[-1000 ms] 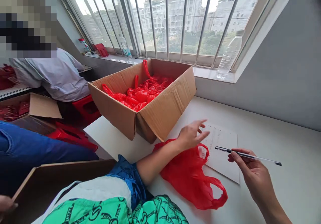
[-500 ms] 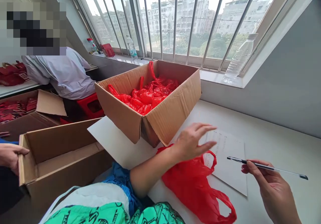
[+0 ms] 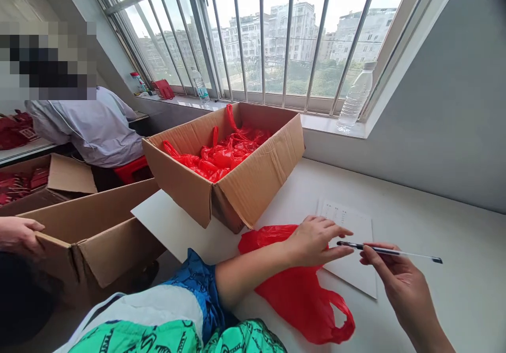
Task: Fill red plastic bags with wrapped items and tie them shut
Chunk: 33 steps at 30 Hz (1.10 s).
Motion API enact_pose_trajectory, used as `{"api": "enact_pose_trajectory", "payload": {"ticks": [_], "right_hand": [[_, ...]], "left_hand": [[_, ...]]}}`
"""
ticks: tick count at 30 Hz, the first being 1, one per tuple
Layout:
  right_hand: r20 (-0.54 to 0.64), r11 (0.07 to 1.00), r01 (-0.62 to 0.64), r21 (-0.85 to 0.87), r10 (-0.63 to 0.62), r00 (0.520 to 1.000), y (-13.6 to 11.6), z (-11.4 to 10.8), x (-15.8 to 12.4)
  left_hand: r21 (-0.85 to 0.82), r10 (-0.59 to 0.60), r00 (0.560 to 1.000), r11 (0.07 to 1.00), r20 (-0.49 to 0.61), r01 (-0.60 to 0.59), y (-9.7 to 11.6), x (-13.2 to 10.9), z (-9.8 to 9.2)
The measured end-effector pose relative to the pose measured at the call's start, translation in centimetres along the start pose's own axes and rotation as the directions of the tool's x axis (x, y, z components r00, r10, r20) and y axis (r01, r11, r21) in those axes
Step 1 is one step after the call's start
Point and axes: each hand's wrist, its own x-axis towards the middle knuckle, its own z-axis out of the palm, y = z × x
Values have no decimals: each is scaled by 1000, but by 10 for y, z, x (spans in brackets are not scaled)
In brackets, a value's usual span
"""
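My right hand pinches a slim clear gel pen, its dark tip pointing left. Reaching over a red plastic bag, my left hand has its thumb and fingers apart around the pen's tip; whether they touch it I cannot tell. The bag lies flat on the white table, one loop handle towards me, partly covered by my left hand and forearm. Behind my hands lies a white pad of paper with rows of small writing, too small to read.
A cardboard box holding red plastic bags stands on the table. Left of it, another person's hand grips a second cardboard box. A clear bottle stands on the windowsill. A seated person is farther left.
My hands have come closer together, with the pen tip now at my left fingers. The second box at left has been shifted and turned by the other person. My view has turned slightly.
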Motion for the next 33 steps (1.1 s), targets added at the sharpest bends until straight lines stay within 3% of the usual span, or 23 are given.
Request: {"api": "enact_pose_trajectory", "payload": {"ticks": [3,6,8,10,14,16,20,26,33], "right_hand": [[4,999,26,24,-26,1000,0,6,-1],[17,996,13,87,-15,1000,4,10,0],[19,978,-4,210,0,1000,5,9,4],[-61,934,3,357,20,998,3,2,8],[-355,904,137,405,18,935,-4,-22,18],[-403,918,163,362,-3,915,-5,-31,20],[-359,932,133,338,-3,933,-2,-28,19],[-282,940,92,328,4,960,2,-16,17],[-276,957,74,280,6,961,5,-17,18]], "left_hand": [[32,-3,997,999,77,1,2,1,8],[-21,-8,987,1000,161,11,-3,-1,3],[-95,18,973,995,229,4,-6,-2,-5],[-150,44,964,989,263,-5,-12,-4,-12],[-73,26,990,997,136,-16,-35,-2,-20],[-3,33,996,999,79,-33,-48,2,-17],[62,54,993,996,106,-60,-58,3,-6],[141,18,991,989,131,-37,-52,-3,1],[104,-11,996,995,89,2,-52,-3,3]]}}
